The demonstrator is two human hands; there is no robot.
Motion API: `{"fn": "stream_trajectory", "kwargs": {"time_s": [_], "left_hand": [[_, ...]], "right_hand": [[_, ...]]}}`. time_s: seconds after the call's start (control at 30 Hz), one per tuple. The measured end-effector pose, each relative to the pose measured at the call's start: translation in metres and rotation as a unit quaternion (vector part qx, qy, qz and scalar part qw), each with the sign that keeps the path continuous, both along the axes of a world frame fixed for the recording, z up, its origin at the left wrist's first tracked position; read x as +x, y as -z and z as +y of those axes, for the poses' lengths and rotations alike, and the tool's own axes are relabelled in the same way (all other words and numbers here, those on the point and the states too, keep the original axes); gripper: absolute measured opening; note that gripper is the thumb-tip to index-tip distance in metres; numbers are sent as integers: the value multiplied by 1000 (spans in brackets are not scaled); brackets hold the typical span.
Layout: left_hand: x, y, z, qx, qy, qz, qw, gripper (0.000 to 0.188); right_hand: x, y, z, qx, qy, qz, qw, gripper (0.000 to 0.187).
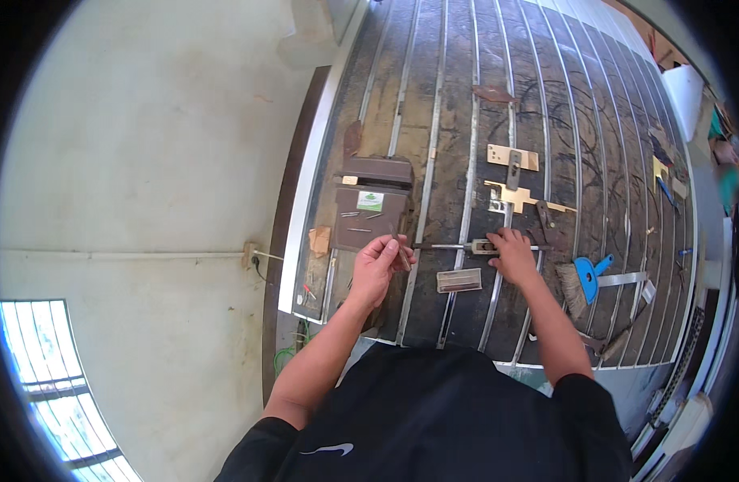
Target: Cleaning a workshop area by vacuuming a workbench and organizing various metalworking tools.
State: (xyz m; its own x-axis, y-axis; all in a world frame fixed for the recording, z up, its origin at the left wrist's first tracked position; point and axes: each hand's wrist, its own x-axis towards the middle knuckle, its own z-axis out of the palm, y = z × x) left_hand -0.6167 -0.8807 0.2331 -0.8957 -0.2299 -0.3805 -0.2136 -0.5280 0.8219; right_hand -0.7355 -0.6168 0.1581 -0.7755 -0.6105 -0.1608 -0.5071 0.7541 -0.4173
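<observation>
Left hand [374, 267] pinches a slim, dark stick-like piece [403, 259]. Over on the right, the right hand [513, 255] has its curled fingertips gripping a long metal bar [480, 247] with a blocky middle.

View from your head, left one of two side-by-side fisheyes. Faces down past your black shirt [466, 418] onto table [454, 120]; upright, unmirrored. Your left grip [377, 265] and right grip [511, 253] near mid-frame, seen from above, small in view. Field wide: wall [160, 161] and window [56, 365] on your left, table's far part at top. Straight edges bow toward rim.
</observation>
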Motion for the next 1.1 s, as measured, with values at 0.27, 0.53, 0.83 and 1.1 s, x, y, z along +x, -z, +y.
{"fn": "stream_trajectory", "kwargs": {"time_s": [0.27, 0.53, 0.83, 1.1], "left_hand": [[21, -14, -14, 10, -44, 5, 999, 20], [49, -1, -31, 102, 26, 52, 993, 11], [59, -22, -40, -22, 135, 79, 987, 18], [80, -38, -107, 126, 3, 63, 990, 29]], "right_hand": [[6, -6, 3, -23, 5, -7, 1000, 42], [76, -88, -22, -181, 164, -32, 969, 41], [156, -147, -161, -299, 166, 32, 939, 44], [185, -162, -200, -185, 115, 57, 974, 29]]}}
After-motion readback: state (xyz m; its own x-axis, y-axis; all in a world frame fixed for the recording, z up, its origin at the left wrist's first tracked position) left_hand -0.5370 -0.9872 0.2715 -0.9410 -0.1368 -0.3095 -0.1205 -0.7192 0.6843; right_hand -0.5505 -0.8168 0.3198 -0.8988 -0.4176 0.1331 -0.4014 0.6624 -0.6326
